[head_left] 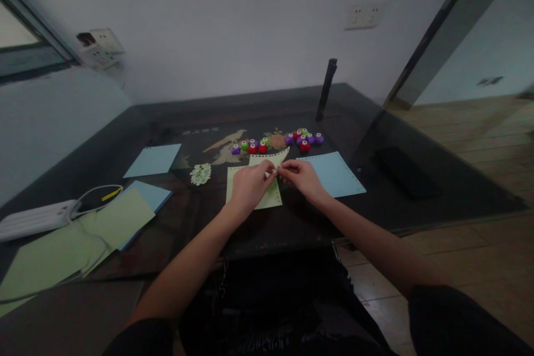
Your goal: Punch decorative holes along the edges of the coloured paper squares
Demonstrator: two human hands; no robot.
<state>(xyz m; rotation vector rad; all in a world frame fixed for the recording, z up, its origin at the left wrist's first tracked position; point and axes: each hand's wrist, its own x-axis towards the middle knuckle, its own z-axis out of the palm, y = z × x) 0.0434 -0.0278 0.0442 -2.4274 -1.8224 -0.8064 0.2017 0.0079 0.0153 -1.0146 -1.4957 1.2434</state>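
Observation:
Both hands meet over a pale green paper sheet (271,197) lying on the dark glass table (292,105). My left hand (250,184) and my right hand (301,177) pinch a small pale green piece (276,169) between their fingertips. A curled green strip with punched edge (271,157) rises just behind them. A light blue sheet (334,173) lies beside my right hand. Several small round craft punches (278,142), purple, red and green, sit in a row behind the sheets.
A pile of tiny punched-out shapes (201,173) lies left of the green sheet. More blue (153,159) and green sheets (117,218), a white power bank (35,218) with cables sit far left. A black phone (405,172) lies right; a dark pole (326,89) stands behind.

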